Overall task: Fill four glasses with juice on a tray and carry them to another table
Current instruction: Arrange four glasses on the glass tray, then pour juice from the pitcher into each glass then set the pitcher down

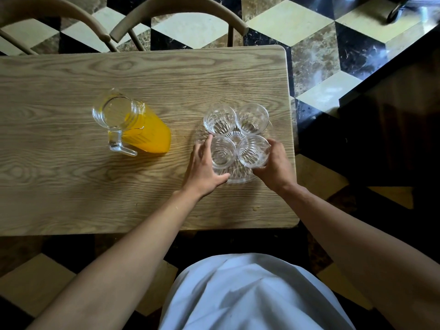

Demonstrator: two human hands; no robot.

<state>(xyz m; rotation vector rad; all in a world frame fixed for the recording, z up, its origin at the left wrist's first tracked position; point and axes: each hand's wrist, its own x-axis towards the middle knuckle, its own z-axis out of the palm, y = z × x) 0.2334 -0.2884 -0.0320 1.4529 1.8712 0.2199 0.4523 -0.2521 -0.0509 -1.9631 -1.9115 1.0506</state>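
A clear ribbed glass tray (pixel 240 178) sits near the right end of the wooden table (pixel 71 186). Several empty clear glasses stand on it: far left (pixel 219 119), far right (pixel 252 118), near left (pixel 222 153) and near right (pixel 253 150). My left hand (pixel 202 169) lies beside the near left glass, fingers fairly straight and touching its side, thumb by the tray's front rim. My right hand (pixel 276 164) curls around the near right glass. A glass jug (pixel 133 126) of orange juice stands to the left, its handle pointing toward me.
Two wooden chairs (pixel 181 17) stand at the table's far side. A dark table or counter (pixel 392 110) lies to the right across a checkered marble floor (pixel 316 51). The table's right edge is close to the tray.
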